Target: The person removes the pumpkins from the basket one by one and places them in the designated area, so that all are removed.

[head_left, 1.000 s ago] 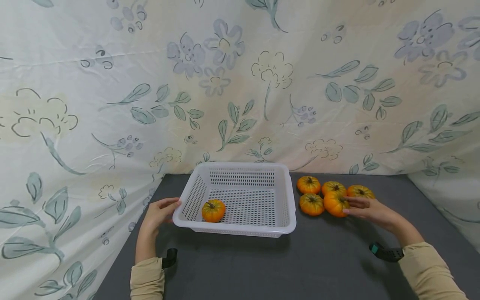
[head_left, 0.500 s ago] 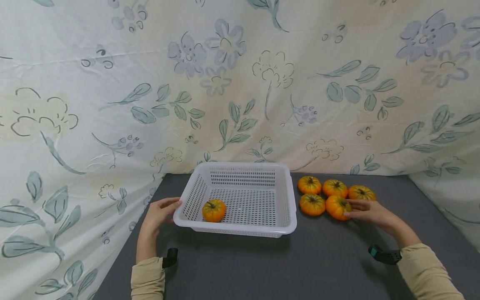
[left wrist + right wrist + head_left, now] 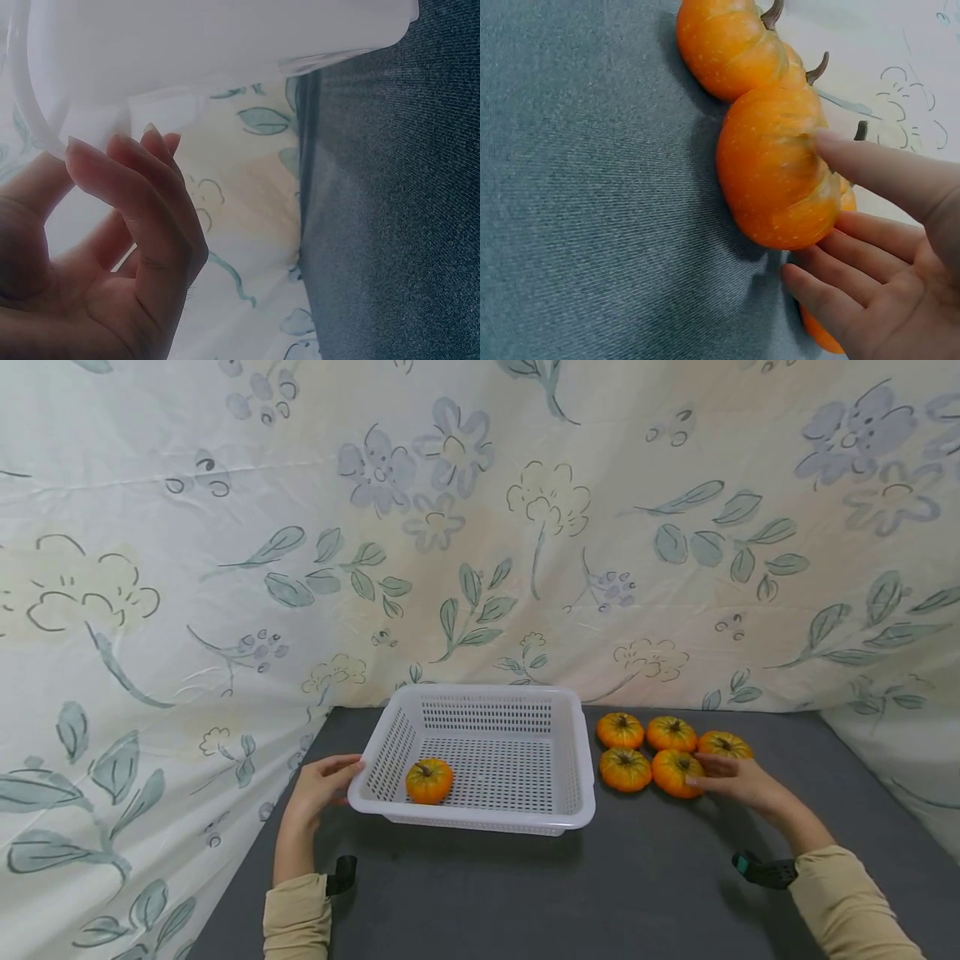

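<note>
A small orange pumpkin [image 3: 673,773] sits at the front of a group on the dark table. My right hand [image 3: 738,782] is at its right side, thumb on the near side and fingers behind, pinching it. In the right wrist view the thumb [image 3: 855,161] presses high on the pumpkin [image 3: 776,180], and the fingertips lie along its other side. My left hand [image 3: 318,787] holds the left rim of a white perforated plastic basket [image 3: 472,818], pinched between thumb and fingers [image 3: 127,180]. One pumpkin [image 3: 429,781] lies in the basket's front left part.
Several more pumpkins [image 3: 625,769] stand close around the held one, right of the basket; one pumpkin [image 3: 724,744] is just behind my right hand. A flowered cloth [image 3: 450,568] hangs behind the dark table [image 3: 525,893] and along its left side.
The pumpkin at my right hand has shifted slightly right and toward me, away from the one behind it. My left hand and the basket stay as they were.
</note>
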The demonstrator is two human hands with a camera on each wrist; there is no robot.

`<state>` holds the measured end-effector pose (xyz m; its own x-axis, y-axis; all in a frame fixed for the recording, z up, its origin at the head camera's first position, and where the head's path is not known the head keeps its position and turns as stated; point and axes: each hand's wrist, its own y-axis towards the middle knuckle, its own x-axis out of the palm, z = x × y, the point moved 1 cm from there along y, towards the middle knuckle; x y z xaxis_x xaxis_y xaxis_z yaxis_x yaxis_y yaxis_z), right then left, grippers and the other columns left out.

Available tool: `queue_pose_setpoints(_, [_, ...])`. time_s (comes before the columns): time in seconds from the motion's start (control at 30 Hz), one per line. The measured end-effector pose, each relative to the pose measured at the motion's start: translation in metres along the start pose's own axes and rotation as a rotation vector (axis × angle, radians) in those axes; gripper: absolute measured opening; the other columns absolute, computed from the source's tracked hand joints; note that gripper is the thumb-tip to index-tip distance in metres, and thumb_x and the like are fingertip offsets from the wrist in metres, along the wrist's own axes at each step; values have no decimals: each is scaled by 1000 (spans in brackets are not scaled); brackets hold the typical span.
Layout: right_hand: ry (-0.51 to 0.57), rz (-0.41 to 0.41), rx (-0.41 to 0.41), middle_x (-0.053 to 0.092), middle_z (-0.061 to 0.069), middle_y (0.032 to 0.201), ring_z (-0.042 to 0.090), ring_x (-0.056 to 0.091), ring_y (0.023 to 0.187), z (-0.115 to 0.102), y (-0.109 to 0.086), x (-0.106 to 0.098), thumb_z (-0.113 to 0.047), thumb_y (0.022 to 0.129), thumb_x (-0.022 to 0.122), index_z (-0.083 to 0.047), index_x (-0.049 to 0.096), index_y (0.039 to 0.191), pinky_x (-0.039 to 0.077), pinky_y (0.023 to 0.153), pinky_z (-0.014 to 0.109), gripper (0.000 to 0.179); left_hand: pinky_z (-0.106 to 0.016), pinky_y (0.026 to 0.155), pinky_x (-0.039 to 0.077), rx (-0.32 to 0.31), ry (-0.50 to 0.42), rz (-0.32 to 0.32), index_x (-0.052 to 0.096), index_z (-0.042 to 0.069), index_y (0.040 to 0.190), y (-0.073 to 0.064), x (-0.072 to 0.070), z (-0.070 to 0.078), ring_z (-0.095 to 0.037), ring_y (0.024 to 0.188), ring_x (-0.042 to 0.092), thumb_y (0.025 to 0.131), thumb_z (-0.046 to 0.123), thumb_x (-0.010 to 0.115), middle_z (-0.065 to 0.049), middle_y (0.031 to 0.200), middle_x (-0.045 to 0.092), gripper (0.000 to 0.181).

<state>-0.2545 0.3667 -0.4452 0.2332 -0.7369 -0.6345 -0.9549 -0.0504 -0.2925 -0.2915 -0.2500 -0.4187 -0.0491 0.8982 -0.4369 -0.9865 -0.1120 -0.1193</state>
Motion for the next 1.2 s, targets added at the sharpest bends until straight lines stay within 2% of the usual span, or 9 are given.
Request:
queue_pose_setpoints(0.2, [59, 27, -46, 23, 32, 155, 53, 25, 140, -6, -2, -2, -47, 94, 60, 6, 17, 153, 35, 104, 64, 91, -31, 68, 55, -6, -2, 1, 59, 1, 131, 0, 1, 0, -10, 82, 65, 92, 34, 67, -15, 117, 68, 52])
queue_pose_setpoints(0.37, [110, 48, -40, 20, 30, 157, 54, 18, 142, -16, -1, -5, -49, 92, 61, 2, 13, 155, 28, 106, 66, 94, -30, 68, 55, 0, -2, 2, 58, 0, 132, 0, 1, 0, -8, 83, 65, 93, 32, 66, -16, 119, 67, 52])
queue_pose_setpoints(0.57, [130, 71, -75, 21, 26, 159, 52, 18, 144, -29, 2, -6, -48, 93, 60, -3, 14, 156, 24, 107, 69, 90, -30, 68, 56, 1, 1, 6, 58, 0, 132, 0, 1, -1, -8, 82, 65, 93, 32, 66, -16, 118, 67, 51])
queue_pose_setpoints(0.8, [184, 49, -107, 22, 21, 160, 48, 17, 146, -46, 4, -3, -52, 92, 60, -9, 16, 157, 23, 109, 67, 89, -30, 68, 55, 0, -6, 1, 58, 0, 132, 0, 1, -1, -7, 82, 65, 92, 33, 67, -14, 116, 68, 52])
queue_pose_setpoints(1.0, [231, 6, -156, 21, 21, 161, 46, 22, 145, -62, 7, 5, -44, 96, 58, -8, 15, 157, 23, 111, 65, 83, -30, 67, 55, -3, -14, -1, 58, 0, 132, -1, 0, -2, -7, 81, 65, 92, 33, 67, -11, 114, 69, 52])
queue_pose_setpoints(1.2, [249, 1, -169, 25, 19, 160, 44, 27, 145, -78, 16, 15, -44, 95, 60, -8, 19, 156, 21, 112, 66, 82, -30, 68, 55, -2, -14, -1, 58, 0, 132, 0, 1, -2, -7, 81, 65, 92, 33, 67, -12, 114, 69, 52])
